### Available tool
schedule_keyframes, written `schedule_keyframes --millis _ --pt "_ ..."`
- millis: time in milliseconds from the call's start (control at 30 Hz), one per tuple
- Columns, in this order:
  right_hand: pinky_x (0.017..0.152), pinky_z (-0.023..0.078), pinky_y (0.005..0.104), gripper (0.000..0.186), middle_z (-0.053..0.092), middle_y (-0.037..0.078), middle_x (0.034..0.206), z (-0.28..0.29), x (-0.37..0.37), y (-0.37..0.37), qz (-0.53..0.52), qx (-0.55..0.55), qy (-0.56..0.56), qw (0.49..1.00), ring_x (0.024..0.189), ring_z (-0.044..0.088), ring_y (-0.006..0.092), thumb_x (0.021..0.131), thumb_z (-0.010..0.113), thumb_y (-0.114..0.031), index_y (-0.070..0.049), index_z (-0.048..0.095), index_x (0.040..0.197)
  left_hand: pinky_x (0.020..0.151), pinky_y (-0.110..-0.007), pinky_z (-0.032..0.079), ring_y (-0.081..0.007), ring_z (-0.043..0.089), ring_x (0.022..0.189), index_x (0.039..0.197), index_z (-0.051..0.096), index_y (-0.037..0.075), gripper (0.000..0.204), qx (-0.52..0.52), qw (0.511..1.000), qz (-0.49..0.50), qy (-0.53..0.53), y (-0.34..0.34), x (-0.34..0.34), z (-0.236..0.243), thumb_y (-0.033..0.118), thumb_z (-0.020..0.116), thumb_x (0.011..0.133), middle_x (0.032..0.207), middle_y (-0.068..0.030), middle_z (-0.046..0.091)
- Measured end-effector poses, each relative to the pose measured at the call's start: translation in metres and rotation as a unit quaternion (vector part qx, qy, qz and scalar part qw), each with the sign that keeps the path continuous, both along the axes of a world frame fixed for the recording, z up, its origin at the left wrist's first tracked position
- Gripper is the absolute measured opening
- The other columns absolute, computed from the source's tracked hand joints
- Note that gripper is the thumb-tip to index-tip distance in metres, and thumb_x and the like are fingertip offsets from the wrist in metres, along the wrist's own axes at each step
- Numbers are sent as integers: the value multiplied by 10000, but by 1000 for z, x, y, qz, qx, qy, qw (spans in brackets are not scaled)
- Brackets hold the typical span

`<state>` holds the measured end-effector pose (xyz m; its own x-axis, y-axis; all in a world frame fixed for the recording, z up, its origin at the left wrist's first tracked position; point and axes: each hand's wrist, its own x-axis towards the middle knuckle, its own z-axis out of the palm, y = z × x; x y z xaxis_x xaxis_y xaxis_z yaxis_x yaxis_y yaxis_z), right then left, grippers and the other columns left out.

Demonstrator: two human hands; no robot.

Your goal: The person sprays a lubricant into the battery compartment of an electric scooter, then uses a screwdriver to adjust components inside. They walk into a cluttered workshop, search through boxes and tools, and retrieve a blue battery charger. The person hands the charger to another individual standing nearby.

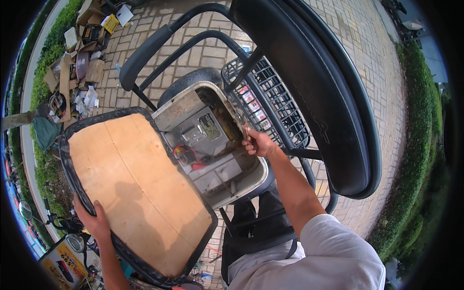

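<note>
Cardboard heap (65,79), strewn beside the hedge; left hand (94,222), thumb and fingers clasped on the edge of one seat panel (135,179), black-rimmed, pale board face up, tilted open beside the storage compartment (264,174). Within the compartment: one metal box (205,131) with dark label, red wires (186,153). Right hand (259,144), closed on a thin piece (245,131), too small to identify, at the compartment's right rim; black wire basket (285,108); black padded backrest (321,96).
</note>
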<state>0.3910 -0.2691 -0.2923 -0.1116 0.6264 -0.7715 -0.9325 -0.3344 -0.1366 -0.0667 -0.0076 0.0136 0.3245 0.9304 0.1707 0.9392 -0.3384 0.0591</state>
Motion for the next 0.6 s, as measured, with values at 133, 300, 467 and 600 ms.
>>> schedule_keyframes --millis 133,300,467,600 --pt "424 318 279 257 450 25 672 7 -57 27 -23 -109 -208 972 522 416 120 976 547 -336 -100 554 875 1123 -464 244 -399 319 1362 1444 338 4 625 8 1000 11 10 -4 -1 1 119 587 882 1453 -234 369" --pt "661 464 475 329 605 219 737 -59 -127 62 37 -281 -619 733 698 606 397 946 579 -314 6 602 872 1117 -455 258 -392 338 1353 1435 347 -4 622 6 1000 8 5 -1 4 0 107 597 876 1450 -229 377" --pt "669 468 465 356 617 198 755 -56 -132 69 19 -276 -582 765 740 600 386 949 574 -347 3 616 907 1114 -450 265 -388 350 1344 1427 354 -14 617 9 1000 1 8 0 4 0 90 597 869 1443 -225 385" --pt "384 302 285 293 460 15 603 8 -85 45 -95 -140 -213 962 443 403 129 964 578 -305 -96 516 769 1112 -448 272 -387 357 1338 1420 360 -19 613 19 1000 6 13 -4 -8 0 77 596 862 1434 -225 393"
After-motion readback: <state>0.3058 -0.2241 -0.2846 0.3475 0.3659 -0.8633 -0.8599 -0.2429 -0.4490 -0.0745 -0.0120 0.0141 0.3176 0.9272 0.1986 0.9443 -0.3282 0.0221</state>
